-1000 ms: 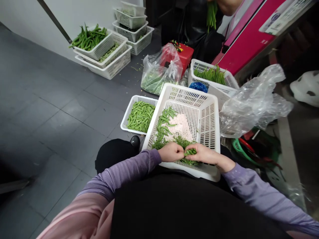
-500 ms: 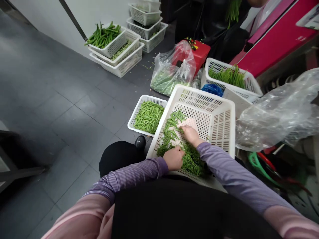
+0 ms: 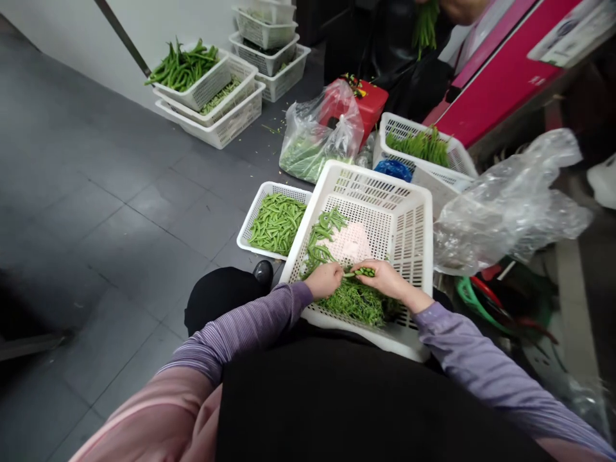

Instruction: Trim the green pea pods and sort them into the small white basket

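Note:
A large white slotted basket (image 3: pixel 418 258) sits in front of my lap. Above its near half, my left hand (image 3: pixel 326 280) is closed, pinching the end of a green pea pod. Facing it, my right hand (image 3: pixel 385 280) holds a small bunch of pea pods (image 3: pixel 364 272), their tips pointing toward the left hand. Under both hands lies a heap of thin green trimmings (image 3: pixel 359 305). Loose pea pods (image 3: pixel 323 232) are spread along the basket's left side, beside a pinkish patch (image 3: pixel 350 242) on its floor.
Left of the large basket stands a small white basket (image 3: pixel 243 237) full of pods. Behind are a clear bag of greens (image 3: pixel 308 151), a red container (image 3: pixel 373 102) and another basket (image 3: pixel 380 151). Clear plastic (image 3: pixel 505 202) lies right. Stacked baskets (image 3: pixel 235 128) line the wall; a person sits behind.
My right hand has drawn back from the loose pods toward my body and now holds a bunch. My left hand has moved slightly left and up, meeting it. The view has shifted slightly.

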### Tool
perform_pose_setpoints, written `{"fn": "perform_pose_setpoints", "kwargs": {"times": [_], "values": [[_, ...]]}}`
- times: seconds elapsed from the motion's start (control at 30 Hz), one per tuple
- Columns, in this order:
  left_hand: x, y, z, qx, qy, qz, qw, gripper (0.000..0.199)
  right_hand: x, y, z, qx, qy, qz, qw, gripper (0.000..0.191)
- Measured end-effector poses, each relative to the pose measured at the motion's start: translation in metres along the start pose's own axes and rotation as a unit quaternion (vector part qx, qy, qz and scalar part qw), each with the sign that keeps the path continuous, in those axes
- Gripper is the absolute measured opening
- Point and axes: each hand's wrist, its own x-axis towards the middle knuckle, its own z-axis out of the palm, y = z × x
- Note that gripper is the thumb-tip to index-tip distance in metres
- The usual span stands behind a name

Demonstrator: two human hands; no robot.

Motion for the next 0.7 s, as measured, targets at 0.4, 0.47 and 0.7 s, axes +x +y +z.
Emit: {"fn": "perform_pose_setpoints", "kwargs": {"times": [0.4, 0.47, 0.7], "values": [[-0.016, 0.016, 0.004, -0.370, -0.066, -0.016, 0.927, 0.009, -0.039, -0.022, -0.012, 0.091, 0.076, 0.033, 0.992, 0.020], [-0.018, 0.017, 0.006, -0.403, -0.065, 0.008, 0.913, 0.008, -0.043, -0.026, -0.005, 0.156, 0.093, 0.066, 0.981, 0.023], [-0.016, 0.004, 0.018, -0.232, -0.040, 0.010, 0.972, 0.014, -0.045, -0.047, 0.030, 0.474, 0.127, 0.109, 0.864, 0.021]]}}
